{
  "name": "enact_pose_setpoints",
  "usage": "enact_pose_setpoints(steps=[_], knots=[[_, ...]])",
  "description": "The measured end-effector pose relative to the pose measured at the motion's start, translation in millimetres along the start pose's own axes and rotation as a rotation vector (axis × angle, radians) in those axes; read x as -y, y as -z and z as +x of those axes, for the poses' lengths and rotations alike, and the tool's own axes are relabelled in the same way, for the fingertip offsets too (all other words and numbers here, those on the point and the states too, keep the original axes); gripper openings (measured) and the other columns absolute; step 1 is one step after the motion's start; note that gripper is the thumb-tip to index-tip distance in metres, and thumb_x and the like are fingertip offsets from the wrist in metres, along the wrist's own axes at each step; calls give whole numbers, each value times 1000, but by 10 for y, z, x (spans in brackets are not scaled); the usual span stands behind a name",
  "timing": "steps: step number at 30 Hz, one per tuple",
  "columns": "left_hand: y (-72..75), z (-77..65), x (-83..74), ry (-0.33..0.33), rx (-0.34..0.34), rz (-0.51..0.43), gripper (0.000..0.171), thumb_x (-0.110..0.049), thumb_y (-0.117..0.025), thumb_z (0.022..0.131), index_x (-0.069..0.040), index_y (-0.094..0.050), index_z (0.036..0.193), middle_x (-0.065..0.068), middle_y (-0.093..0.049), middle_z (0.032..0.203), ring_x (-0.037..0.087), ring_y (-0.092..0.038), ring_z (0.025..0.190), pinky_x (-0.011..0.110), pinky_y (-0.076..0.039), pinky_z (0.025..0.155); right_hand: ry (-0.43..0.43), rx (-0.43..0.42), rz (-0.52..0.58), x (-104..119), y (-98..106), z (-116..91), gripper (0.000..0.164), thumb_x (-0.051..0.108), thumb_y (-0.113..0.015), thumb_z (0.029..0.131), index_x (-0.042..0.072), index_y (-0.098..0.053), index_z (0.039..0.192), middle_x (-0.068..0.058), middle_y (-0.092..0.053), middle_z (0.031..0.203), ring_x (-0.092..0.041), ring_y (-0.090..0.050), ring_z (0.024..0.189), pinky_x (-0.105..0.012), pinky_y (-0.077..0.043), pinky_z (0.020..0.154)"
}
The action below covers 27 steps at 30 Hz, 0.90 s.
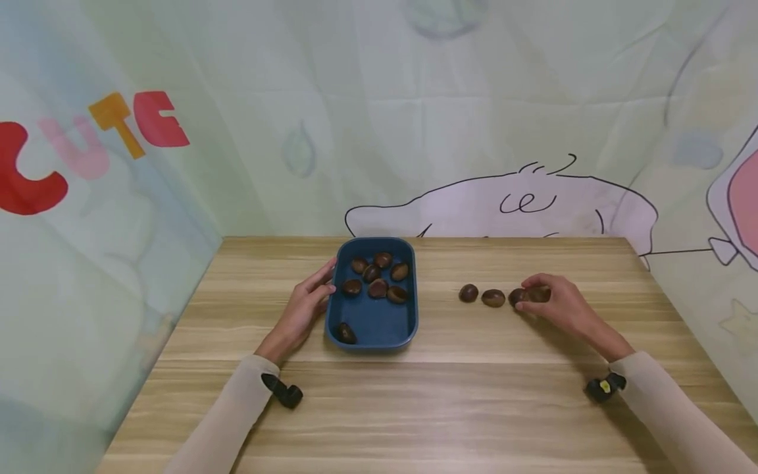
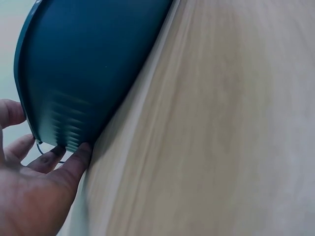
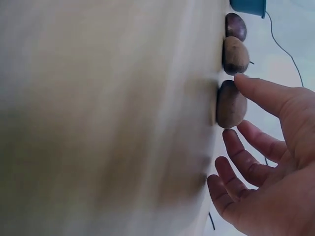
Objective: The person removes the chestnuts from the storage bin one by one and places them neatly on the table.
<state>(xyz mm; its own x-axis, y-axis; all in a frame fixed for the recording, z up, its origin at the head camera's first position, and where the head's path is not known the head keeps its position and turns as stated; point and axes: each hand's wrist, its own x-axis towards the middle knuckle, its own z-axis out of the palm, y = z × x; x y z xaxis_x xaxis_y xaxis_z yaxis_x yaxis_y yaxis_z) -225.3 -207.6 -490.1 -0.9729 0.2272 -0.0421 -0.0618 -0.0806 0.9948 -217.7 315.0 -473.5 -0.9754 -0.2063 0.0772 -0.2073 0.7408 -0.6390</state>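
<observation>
Chestnuts first: a short row of chestnuts point(image 1: 493, 298) runs across the table point(image 1: 450, 401), well right of the blue tray point(image 1: 379, 327). You've got your right hand point(image 1: 562, 306) at the row's right end, thumb and fingertips pinching one chestnut point(image 3: 231, 104) at its two ends; it's on the table. Grip firmness: can't tell. Remaining fingers are bent, holding nothing. Two chestnuts at the tray end sit clear of your hand; others are partly covered by it.

Eight more nuts point(image 1: 378, 288) lie inside the tray: seven bunched towards the far half, one alone in the near left corner. Your left hand point(image 1: 301, 313) touches the tray's outer left wall, fingers fairly straight, not wrapped round anything.

Further out: pale sleeves point(image 1: 233, 405) on both your arms, a black device point(image 1: 287, 393) at each wrist. Behind the table, a pale green backdrop point(image 1: 355, 112) with a cartoon outline point(image 1: 527, 201); colourful "CUTE" lettering point(image 1: 156, 118) on the left.
</observation>
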Motion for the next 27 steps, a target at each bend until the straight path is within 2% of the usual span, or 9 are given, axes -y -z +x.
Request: enact_pose_setpoints(steps=[7, 13, 20, 27], knots=[[25, -14, -17, 8, -9, 3, 64, -6, -52, 112, -17, -39, 173, 11, -36, 177, 28, -38, 161, 48, -42, 123, 20, -10, 9, 145, 34, 81, 47, 20, -87, 97, -7, -72, 132, -28, -73, 132, -49, -62, 127, -66, -46, 109], [2, -14, -11, -10, -11, -12, 63, -5, -51, 112, -14, -37, 173, 9, -34, 178, 25, -32, 164, 56, -33, 128, 70, -22, 24, 320, 20, 188, 42, 16, -86, 97, -8, -73, 129, -27, -74, 130, -47, -63, 128, -64, -47, 111], [-6, -15, 17, -3, -27, -16, 63, -5, -52, 111, -13, -39, 172, 8, -37, 177, 27, -35, 163, 50, -41, 124, 120, 0, 77, 612, -98, 351, 40, 17, -84, 98, -6, -74, 129, -22, -75, 130, -42, -63, 131, -62, -46, 114], [-35, -5, 12, 0, -11, -13, 63, -6, -50, 113, -15, -37, 173, 11, -38, 177, 29, -38, 161, 53, -39, 125, 185, 41, 116, 857, -278, 569, 42, 23, -84, 99, -3, -74, 131, -24, -74, 133, -40, -63, 132, -62, -46, 114]])
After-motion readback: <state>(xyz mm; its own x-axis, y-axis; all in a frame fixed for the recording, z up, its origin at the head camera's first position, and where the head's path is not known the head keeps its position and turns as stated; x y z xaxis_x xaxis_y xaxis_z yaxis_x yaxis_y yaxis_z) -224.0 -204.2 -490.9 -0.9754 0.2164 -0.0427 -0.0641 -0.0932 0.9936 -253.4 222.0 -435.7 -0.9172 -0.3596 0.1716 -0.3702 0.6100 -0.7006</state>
